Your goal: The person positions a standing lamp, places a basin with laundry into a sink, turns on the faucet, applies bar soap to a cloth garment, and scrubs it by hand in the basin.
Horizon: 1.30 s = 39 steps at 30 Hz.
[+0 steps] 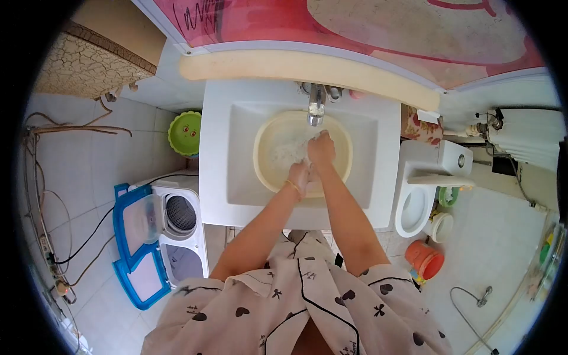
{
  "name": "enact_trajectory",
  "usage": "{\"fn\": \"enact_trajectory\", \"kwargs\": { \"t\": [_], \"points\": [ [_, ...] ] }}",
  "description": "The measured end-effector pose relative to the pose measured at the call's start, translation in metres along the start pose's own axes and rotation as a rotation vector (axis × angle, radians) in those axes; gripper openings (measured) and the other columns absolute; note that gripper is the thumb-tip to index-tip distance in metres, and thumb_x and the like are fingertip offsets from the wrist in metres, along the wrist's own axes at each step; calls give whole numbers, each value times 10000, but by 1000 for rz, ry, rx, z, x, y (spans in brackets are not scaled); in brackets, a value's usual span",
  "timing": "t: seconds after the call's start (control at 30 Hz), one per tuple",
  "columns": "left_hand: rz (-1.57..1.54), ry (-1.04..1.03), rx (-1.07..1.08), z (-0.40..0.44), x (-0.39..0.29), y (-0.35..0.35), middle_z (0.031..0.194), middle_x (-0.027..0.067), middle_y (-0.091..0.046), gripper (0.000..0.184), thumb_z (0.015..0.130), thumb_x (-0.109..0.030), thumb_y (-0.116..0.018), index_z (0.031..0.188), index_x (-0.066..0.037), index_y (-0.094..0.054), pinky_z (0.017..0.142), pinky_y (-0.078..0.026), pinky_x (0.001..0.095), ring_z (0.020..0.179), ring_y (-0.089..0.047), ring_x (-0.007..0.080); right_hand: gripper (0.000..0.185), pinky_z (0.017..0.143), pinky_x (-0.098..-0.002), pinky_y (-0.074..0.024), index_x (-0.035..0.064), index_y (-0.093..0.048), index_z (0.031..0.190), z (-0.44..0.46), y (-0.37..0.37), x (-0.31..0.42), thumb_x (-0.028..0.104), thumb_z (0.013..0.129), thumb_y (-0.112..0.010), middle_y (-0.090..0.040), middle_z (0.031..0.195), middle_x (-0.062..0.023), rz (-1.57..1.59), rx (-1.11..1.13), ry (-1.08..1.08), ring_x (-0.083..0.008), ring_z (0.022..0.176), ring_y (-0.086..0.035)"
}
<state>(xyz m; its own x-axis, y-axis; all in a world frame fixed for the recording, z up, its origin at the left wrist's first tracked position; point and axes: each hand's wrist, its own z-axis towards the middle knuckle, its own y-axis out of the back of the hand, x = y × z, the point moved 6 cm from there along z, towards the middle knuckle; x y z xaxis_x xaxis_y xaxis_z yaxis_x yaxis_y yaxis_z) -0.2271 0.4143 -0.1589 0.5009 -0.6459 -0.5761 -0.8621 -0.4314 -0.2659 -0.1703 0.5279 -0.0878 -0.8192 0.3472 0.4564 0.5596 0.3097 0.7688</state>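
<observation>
Both of my hands are over a cream plastic basin (258,163) set inside a white sink (367,171). My right hand (321,149) is curled closed just below the metal faucet (316,106). Lower and to its left, my left hand (300,176) is also closed, close against the right hand's wrist side. A thin band (293,187) circles my left wrist. Whitish, foamy-looking water (284,155) lies in the basin beside my hands. Whatever the fingers hold, if anything, is hidden or too pale to make out.
A twin-tub washing machine (188,207) with raised blue lids (139,245) stands at left, near a green basin (184,135). At right are a white toilet (414,207), an orange-red bucket (427,260) and a white bucket (441,228). A beige ledge (248,64) runs behind the faucet.
</observation>
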Motion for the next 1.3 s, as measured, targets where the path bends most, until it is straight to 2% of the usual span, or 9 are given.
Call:
{"fn": "enact_trajectory", "kwargs": {
  "t": [0.27, 0.4, 0.47, 0.63, 0.73, 0.93, 1.03, 1.13, 1.3],
  "points": [
    [-628, 235, 80, -27, -40, 9, 771, 62, -563, 354, 903, -366, -499, 934, -21, -574, 568, -437, 312, 659, -534, 146, 411, 805, -481, -475, 23, -495, 1157, -86, -24, 18, 186, 789, -579, -630, 975, -242, -10, 27, 224, -400, 917, -609],
    [-28, -117, -35, -20, -12, -3, 753, 59, -573, 389, 933, -385, -422, 930, -24, -568, 578, -467, 339, 643, -565, 161, 409, 770, -495, -474, 39, -497, 1156, -12, 1, -12, 182, 784, -590, -634, 930, -246, 152, -13, -68, -420, 866, -610],
    [-95, 3, -88, 15, 18, 15, 888, 78, -613, 390, 904, -366, -475, 988, 3, -569, 685, -487, 377, 803, -603, 206, 390, 747, -500, -473, 38, -504, 1136, -23, 7, -5, 177, 781, -586, -635, 898, -246, 131, -59, 28, -424, 841, -610],
    [-275, 104, 135, -3, -46, 32, 796, 61, -608, 418, 896, -437, -498, 894, -27, -578, 577, -502, 360, 688, -607, 205, 389, 725, -492, -479, 41, -495, 1126, -97, -10, 21, 139, 763, -593, -642, 849, -220, 72, -26, 207, -407, 814, -619],
    [-404, 22, -67, -8, -36, 13, 790, 76, -605, 396, 907, -408, -485, 896, -23, -575, 597, -502, 351, 693, -604, 210, 432, 735, -495, -476, 56, -477, 1155, -57, -6, 6, 148, 756, -614, -645, 841, -206, 119, -30, 78, -405, 814, -619],
    [13, -27, -101, 6, -27, 21, 747, 73, -593, 369, 874, -361, -559, 908, 5, -588, 593, -471, 330, 673, -570, 190, 387, 721, -492, -477, 53, -469, 1108, -41, -3, -10, 170, 774, -625, -642, 856, -215, 167, -115, 119, -408, 800, -619],
    [-452, -52, 127, 61, -8, 48, 729, 94, -591, 448, 865, -394, -560, 877, 53, -582, 574, -459, 344, 656, -561, 185, 381, 717, -490, -475, 39, -465, 1101, -101, -2, 20, 176, 781, -620, -640, 871, -224, 135, -58, 244, -407, 797, -620],
    [131, -83, -68, 14, -32, 30, 762, 115, -594, 477, 863, -412, -545, 906, 63, -567, 609, -479, 333, 684, -567, 195, 384, 718, -498, -468, 31, -463, 1099, -71, 7, 8, 174, 781, -623, -637, 881, -229, 198, -48, 137, -412, 792, -618],
    [56, -85, -92, -13, -39, 1, 740, 134, -604, 454, 857, -400, -553, 939, 47, -559, 562, -482, 329, 637, -594, 229, 369, 739, -466, -464, 17, -513, 1080, -16, 3, -27, 138, 750, -628, -628, 927, -231, 265, -151, 76, -399, 860, -611]
  ]
}}
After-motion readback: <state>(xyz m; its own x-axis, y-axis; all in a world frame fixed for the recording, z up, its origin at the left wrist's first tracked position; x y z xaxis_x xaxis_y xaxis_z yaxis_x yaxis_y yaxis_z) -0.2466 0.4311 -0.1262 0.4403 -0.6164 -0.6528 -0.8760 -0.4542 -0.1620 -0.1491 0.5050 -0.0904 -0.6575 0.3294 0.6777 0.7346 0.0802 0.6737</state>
